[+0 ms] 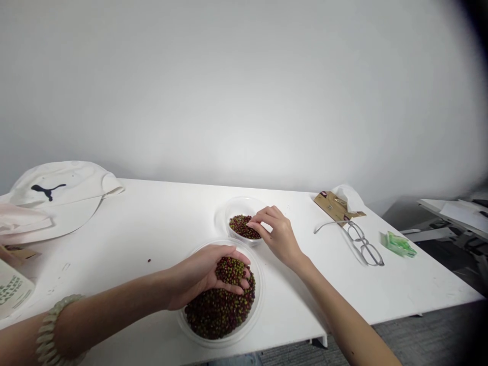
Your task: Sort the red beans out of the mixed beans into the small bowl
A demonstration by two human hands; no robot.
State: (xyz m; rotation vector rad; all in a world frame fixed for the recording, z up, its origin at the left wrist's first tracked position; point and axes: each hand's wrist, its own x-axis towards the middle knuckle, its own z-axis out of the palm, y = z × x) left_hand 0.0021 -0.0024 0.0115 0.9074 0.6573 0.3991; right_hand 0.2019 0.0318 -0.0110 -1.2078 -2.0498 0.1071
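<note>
My left hand (200, 272) is turned palm up above the larger clear plastic bowl (260, 297), cupping a heap of red and green beans (230, 270). Beneath it, many more mixed beans (213, 317) fill much of that bowl. A smaller clear bowl (242, 202) stands just behind, with a layer of red and green beans (239, 225) in it. Over this bowl's right side is my right hand (281, 238), thumb and fingertips pinched together at the beans. Whatever lies between those fingertips is too small to make out.
One loose red bean (149, 260) lies on the white table (152, 213). At left are a white cap (68, 188) and a printed white cup (13, 290). At right lie a brown tissue pack (331, 206), eyeglasses (362, 241) and a green wrapper (400, 244). A wall rises behind.
</note>
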